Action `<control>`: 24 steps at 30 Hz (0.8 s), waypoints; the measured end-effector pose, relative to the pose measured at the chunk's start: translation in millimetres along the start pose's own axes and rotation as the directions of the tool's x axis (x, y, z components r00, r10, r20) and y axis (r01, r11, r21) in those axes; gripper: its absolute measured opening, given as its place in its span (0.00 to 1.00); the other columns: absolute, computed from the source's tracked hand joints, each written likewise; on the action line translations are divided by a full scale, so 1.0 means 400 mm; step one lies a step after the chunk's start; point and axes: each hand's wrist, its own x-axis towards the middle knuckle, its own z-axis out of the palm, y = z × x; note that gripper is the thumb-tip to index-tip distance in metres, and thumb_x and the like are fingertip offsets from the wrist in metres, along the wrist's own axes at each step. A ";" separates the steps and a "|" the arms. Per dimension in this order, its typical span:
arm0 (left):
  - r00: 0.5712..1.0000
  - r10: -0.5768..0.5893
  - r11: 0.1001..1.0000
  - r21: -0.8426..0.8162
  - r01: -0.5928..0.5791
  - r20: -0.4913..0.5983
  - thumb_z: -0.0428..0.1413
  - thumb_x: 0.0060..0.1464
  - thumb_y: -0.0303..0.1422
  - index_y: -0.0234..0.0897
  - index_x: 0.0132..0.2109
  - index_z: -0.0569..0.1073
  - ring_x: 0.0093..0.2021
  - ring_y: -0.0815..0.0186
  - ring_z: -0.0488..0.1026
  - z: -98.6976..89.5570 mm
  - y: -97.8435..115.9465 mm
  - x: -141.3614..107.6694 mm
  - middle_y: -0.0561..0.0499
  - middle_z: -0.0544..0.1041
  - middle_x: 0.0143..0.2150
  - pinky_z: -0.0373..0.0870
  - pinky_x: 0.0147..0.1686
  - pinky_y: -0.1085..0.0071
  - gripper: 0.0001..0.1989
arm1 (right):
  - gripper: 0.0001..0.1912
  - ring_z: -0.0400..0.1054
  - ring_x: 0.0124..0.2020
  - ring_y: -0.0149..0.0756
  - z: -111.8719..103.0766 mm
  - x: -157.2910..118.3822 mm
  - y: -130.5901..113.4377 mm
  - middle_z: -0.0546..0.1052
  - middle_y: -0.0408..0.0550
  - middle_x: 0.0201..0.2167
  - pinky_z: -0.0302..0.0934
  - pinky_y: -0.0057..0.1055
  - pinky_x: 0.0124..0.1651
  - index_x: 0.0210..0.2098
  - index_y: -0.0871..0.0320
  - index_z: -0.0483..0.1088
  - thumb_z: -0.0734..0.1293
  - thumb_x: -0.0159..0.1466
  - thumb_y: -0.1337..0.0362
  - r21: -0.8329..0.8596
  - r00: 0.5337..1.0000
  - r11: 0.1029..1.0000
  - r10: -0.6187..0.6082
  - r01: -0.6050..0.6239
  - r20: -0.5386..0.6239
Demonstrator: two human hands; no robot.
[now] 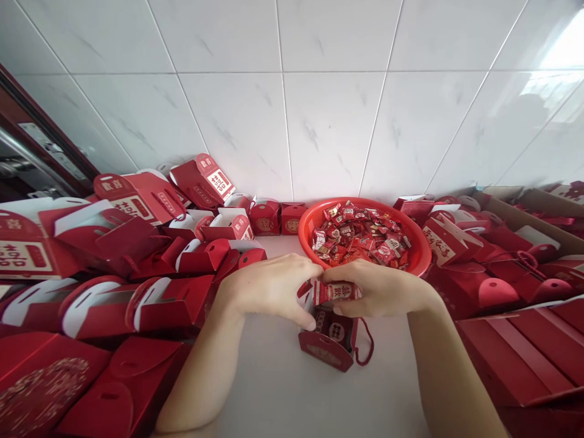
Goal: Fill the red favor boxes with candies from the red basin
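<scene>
A small red gift box (326,356) with a twisted red cord (367,350) stands open on the white table (278,377), with dark red wrapped pieces inside. My left hand (274,289) is closed on the box's left side, thumb at its rim. My right hand (378,289) pinches a red wrapped candy (337,291) over the box's opening. Just behind my hands sits a red plastic basket (422,243) heaped with wrapped candies (360,234).
Rows of red boxes (173,304) fill the left side, some open. More red boxes (497,292) and a cardboard carton (566,240) are on the right. A tiled wall (328,121) rises behind; a door frame (45,134) is at the left.
</scene>
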 end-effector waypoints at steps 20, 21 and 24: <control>0.991 0.039 0.995 0.087 -0.050 0.132 0.63 0.44 0.41 0.37 0.31 0.74 0.27 0.65 0.69 0.034 0.030 0.015 0.52 0.74 0.29 0.59 0.25 0.70 0.12 | 0.03 0.69 0.30 0.35 0.060 0.028 -0.035 0.76 0.49 0.31 0.46 0.29 0.25 0.27 0.59 0.70 0.66 0.53 0.72 -0.372 0.968 0.910 0.233 -0.184 0.091; 0.990 0.041 0.996 0.078 -0.052 0.135 0.64 0.41 0.43 0.37 0.31 0.74 0.28 0.64 0.69 0.034 0.031 0.013 0.52 0.74 0.29 0.59 0.26 0.70 0.15 | 0.03 0.70 0.32 0.37 0.063 0.031 -0.036 0.77 0.50 0.32 0.47 0.29 0.25 0.27 0.59 0.71 0.66 0.53 0.72 -0.379 0.970 0.908 0.228 -0.180 0.085; 0.988 0.057 0.995 0.068 -0.067 0.142 0.62 0.44 0.38 0.37 0.29 0.73 0.27 0.66 0.68 0.037 0.027 0.015 0.53 0.73 0.28 0.58 0.26 0.70 0.10 | 0.05 0.71 0.33 0.38 0.067 0.037 -0.036 0.78 0.51 0.34 0.48 0.29 0.25 0.29 0.59 0.72 0.66 0.53 0.72 -0.378 0.969 0.909 0.227 -0.174 0.101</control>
